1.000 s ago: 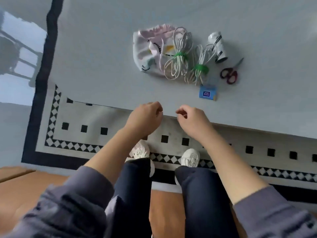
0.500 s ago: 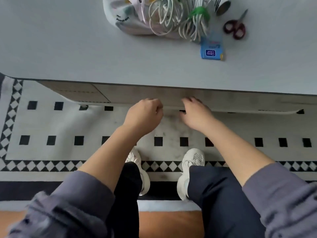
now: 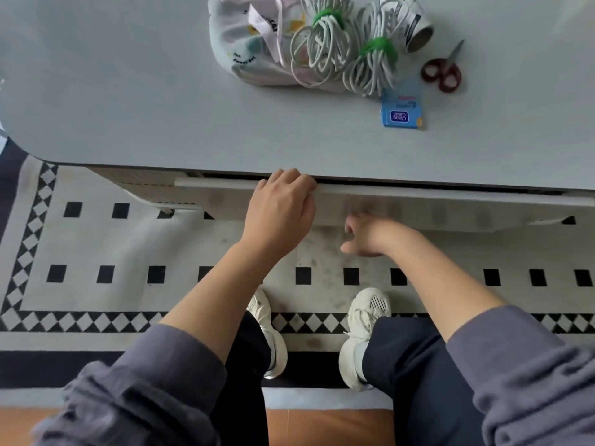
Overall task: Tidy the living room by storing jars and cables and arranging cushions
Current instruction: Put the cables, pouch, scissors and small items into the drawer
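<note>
Curling over the drawer front's (image 3: 418, 201) top edge, fingers (image 3: 289, 181) of the left hand (image 3: 280, 210) gripped it; right hand (image 3: 370, 235) just below, blurred, its fingers' state indiscernible. Cable coils (image 3: 325, 49) lay on the bench (image 3: 128, 91), touching a pouch (image 3: 244, 49).

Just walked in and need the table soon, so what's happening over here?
A person has the left hand curled over the top edge of the drawer front under the table. A narrow dark gap shows above that front. The right hand reaches beneath the front, with its fingers hidden. Two tied cable bundles lie on the table, not yet stored.
</note>
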`<state>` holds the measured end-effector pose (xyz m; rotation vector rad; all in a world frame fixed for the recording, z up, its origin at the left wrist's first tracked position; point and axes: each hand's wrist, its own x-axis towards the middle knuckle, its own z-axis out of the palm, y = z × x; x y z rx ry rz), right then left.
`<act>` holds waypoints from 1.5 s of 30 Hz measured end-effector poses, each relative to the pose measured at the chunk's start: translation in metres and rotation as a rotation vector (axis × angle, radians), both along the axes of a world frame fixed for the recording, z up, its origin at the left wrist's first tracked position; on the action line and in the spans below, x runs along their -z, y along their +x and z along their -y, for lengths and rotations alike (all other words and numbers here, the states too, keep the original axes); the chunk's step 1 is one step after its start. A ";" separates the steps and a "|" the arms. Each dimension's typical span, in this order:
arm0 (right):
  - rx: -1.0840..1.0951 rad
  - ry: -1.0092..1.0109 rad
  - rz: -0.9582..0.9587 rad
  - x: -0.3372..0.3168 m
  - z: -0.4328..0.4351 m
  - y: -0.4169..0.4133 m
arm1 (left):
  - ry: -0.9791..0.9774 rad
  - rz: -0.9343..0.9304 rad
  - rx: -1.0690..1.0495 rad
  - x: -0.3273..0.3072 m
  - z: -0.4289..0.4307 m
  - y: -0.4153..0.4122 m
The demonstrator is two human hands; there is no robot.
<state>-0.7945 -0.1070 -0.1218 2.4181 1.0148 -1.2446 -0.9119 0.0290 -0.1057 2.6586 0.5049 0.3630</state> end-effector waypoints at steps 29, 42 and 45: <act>0.326 0.742 0.339 -0.077 0.014 0.012 | -0.199 0.074 -0.230 -0.040 -0.030 0.000; 0.409 1.128 0.789 -0.088 -0.102 0.072 | -0.054 0.247 -0.295 -0.056 -0.109 0.119; 0.580 0.930 0.638 -0.092 -0.111 0.109 | -0.131 0.163 -0.308 -0.074 -0.105 0.150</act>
